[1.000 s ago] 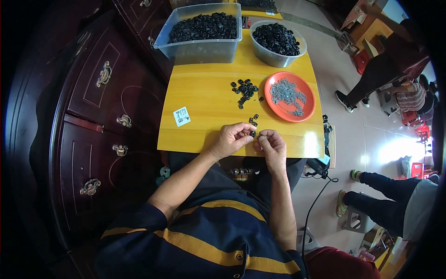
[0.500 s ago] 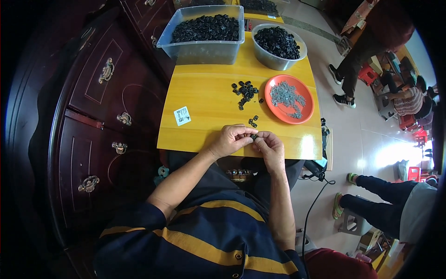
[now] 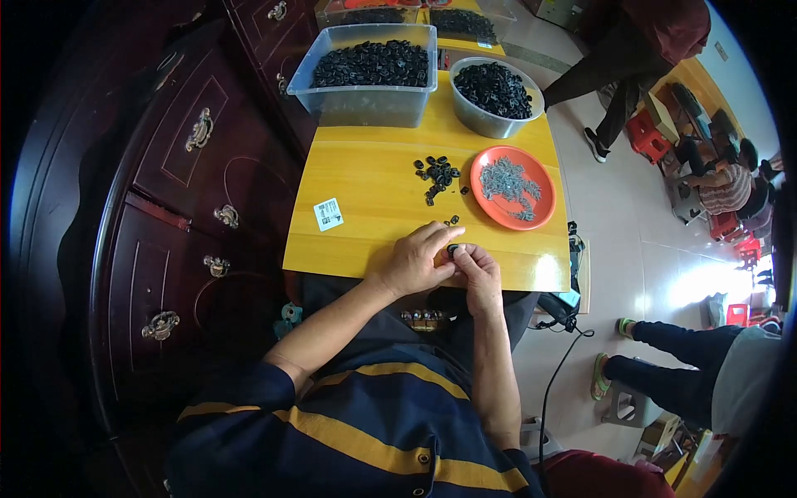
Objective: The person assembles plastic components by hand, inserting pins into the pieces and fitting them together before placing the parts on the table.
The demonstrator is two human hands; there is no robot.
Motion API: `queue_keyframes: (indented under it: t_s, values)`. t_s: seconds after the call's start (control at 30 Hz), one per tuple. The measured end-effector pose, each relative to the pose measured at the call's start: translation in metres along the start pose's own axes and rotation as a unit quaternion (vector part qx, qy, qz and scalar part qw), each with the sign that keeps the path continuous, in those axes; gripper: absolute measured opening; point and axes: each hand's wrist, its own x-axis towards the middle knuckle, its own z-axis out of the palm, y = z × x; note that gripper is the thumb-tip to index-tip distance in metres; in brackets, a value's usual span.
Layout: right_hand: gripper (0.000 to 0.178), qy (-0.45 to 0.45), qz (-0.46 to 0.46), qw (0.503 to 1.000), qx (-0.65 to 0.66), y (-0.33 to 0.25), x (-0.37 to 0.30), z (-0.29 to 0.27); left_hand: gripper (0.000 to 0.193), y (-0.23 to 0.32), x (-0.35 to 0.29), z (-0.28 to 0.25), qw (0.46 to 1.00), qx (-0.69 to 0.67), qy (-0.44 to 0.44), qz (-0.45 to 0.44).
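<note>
Near the front edge of the yellow table, my right hand (image 3: pixel 479 275) pinches a small black plastic piece (image 3: pixel 452 249) between thumb and finger. Close beside it on the left is my left hand (image 3: pixel 413 259), its index finger stretched out past the piece and its thumb apart below, with nothing seen in its grip. Just beyond my fingers lie a couple of loose black pieces (image 3: pixel 453 220), partly hidden by the left hand. Farther off is a small heap of similar black pieces (image 3: pixel 437 175). An orange-red plate (image 3: pixel 544 212) to its right holds many small grey pins (image 3: pixel 508 184).
A clear rectangular bin (image 3: pixel 365 108) and a round tub (image 3: pixel 486 124), both full of black pieces, stand at the table's far side. A white label (image 3: pixel 328 214) lies on the left. Dark wooden cabinets (image 3: pixel 178 207) line the left; a cable (image 3: pixel 552 373) hangs at right.
My left fingers have opened away from the black piece, which stays in my right hand. The view has shifted slightly. A person at the upper right has stepped along.
</note>
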Motion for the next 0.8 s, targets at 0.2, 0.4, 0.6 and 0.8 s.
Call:
queue_keyframes:
  t_s: [0.2, 0.4, 0.6, 0.8]
  values:
    - [0.017, -0.012, -0.013, 0.999, 0.037, 0.006, 0.0, -0.009, 0.035, -0.004, -0.003, 0.003, 0.999, 0.031, -0.006, 0.004]
    - [0.021, -0.008, 0.022, 0.997, 0.075, 0.0, -0.003, -0.009, 0.027, 0.0, -0.001, -0.001, 1.0, 0.004, -0.007, -0.001]
    - [0.018, -0.008, 0.014, 0.997, 0.075, 0.005, 0.0, -0.013, 0.026, 0.002, 0.003, -0.001, 1.0, 0.009, -0.01, -0.002]
    - [0.015, 0.038, 0.008, 0.997, 0.06, 0.001, -0.001, -0.006, 0.024, -0.002, 0.007, -0.001, 1.0, 0.006, -0.014, 0.013]
